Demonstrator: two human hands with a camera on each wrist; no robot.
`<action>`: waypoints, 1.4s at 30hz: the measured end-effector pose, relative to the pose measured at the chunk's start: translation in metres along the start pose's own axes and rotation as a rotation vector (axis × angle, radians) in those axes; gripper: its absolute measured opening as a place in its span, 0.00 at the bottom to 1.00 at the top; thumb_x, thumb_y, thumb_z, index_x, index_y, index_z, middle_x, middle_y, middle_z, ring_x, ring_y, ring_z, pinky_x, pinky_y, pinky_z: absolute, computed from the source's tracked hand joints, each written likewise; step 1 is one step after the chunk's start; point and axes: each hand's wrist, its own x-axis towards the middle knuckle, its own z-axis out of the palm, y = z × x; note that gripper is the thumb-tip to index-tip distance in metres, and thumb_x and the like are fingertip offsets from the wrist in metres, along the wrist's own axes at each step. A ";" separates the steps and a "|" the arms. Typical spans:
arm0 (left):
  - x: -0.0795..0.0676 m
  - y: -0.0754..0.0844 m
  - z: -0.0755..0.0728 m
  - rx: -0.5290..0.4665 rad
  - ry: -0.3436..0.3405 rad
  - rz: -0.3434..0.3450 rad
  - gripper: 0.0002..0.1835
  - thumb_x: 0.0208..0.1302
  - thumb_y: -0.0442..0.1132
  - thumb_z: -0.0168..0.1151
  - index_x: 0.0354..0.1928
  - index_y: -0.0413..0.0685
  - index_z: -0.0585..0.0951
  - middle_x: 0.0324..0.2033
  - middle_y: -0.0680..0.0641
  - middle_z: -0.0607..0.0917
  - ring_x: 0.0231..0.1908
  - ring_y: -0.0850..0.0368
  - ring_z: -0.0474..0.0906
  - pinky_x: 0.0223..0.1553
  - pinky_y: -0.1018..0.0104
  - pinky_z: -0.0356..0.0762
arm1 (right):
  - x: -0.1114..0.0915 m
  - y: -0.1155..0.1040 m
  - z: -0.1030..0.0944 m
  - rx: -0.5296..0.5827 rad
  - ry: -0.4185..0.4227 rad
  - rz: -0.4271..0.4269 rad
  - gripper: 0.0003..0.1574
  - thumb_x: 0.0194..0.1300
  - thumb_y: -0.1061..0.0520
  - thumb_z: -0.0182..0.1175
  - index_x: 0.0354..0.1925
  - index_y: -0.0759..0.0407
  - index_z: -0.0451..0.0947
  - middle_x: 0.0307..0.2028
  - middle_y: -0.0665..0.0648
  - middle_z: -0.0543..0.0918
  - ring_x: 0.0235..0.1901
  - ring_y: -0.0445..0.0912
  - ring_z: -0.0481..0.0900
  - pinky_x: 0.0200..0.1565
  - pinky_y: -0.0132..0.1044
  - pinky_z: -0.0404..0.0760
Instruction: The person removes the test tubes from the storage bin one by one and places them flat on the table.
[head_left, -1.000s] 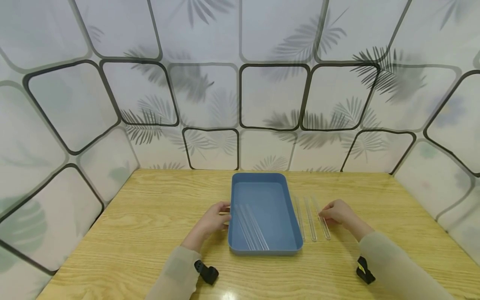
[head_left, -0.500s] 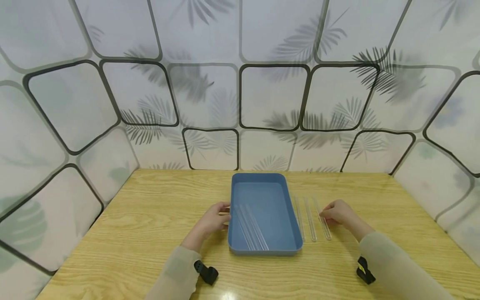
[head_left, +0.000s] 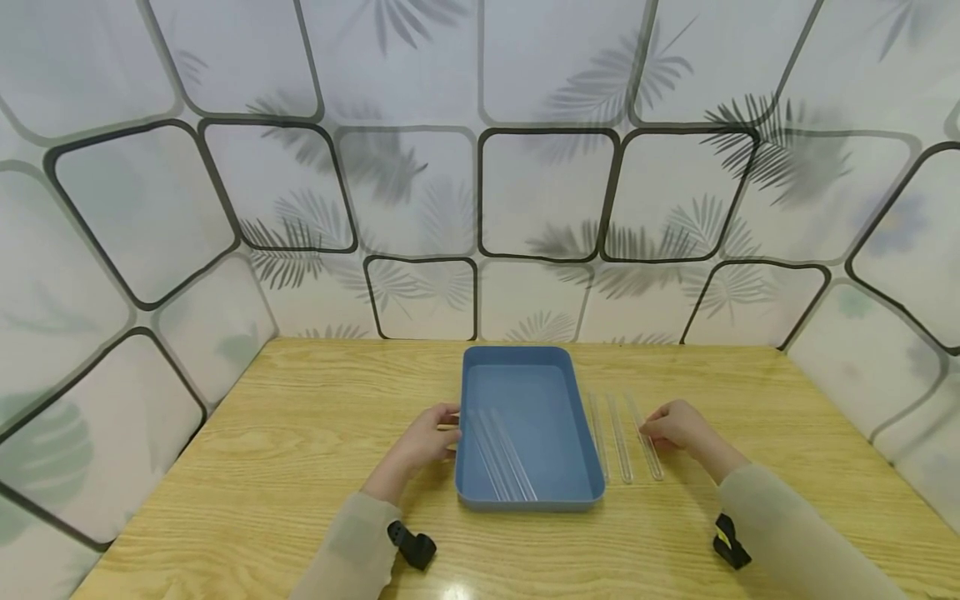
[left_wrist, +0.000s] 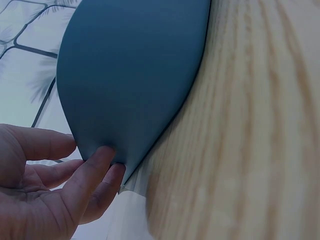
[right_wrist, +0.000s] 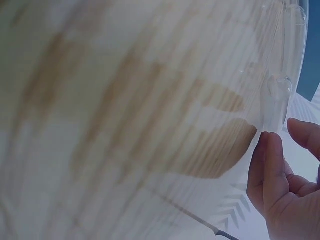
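In the head view a blue rectangular tray (head_left: 525,400) stands in the middle of the wooden table. Several clear glass tubes (head_left: 504,458) lie side by side in its near left part. Beside its left wall is my left hand (head_left: 427,435), fingertips resting against the outside; the left wrist view shows these fingers (left_wrist: 102,155) on the blue wall. Right of the tray, three clear test tubes with rounded near ends lie in a row. My right hand (head_left: 678,427) pinches the rightmost test tube (head_left: 651,458) near its middle, thumb and fingers on either side of it.
The middle test tube (head_left: 619,442) and the left test tube (head_left: 598,442) lie close to the tray's right wall. Patterned cloth (head_left: 540,192) hangs behind the table and along both sides. The pale wooden table (head_left: 322,400) reaches out on both sides of the tray.
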 end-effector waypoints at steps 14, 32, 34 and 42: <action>-0.001 -0.001 -0.001 0.012 0.008 -0.003 0.23 0.63 0.26 0.45 0.60 0.30 0.60 0.52 0.30 0.66 0.48 0.40 0.69 0.39 0.55 0.76 | 0.000 -0.001 -0.003 -0.032 0.017 -0.017 0.10 0.52 0.66 0.58 0.29 0.76 0.74 0.22 0.55 0.77 0.20 0.41 0.75 0.25 0.33 0.78; 0.000 0.001 0.000 0.012 0.009 0.003 0.23 0.62 0.26 0.46 0.60 0.30 0.60 0.52 0.30 0.66 0.48 0.40 0.70 0.38 0.55 0.76 | -0.002 -0.024 -0.013 -0.013 -0.033 -0.028 0.20 0.58 0.62 0.56 0.42 0.80 0.70 0.33 0.63 0.76 0.30 0.47 0.77 0.35 0.39 0.79; -0.001 0.002 0.000 0.014 0.011 0.006 0.23 0.62 0.26 0.46 0.60 0.30 0.60 0.52 0.30 0.66 0.48 0.40 0.70 0.38 0.55 0.77 | -0.002 -0.026 -0.012 -0.016 -0.044 -0.030 0.22 0.59 0.61 0.55 0.44 0.80 0.68 0.35 0.65 0.76 0.32 0.49 0.77 0.36 0.39 0.79; -0.001 0.002 0.001 0.018 0.008 0.009 0.23 0.62 0.26 0.45 0.60 0.29 0.60 0.52 0.29 0.66 0.48 0.40 0.70 0.38 0.55 0.77 | 0.001 -0.033 -0.007 -0.016 -0.076 -0.045 0.26 0.60 0.60 0.55 0.48 0.82 0.65 0.41 0.72 0.75 0.38 0.54 0.78 0.38 0.41 0.78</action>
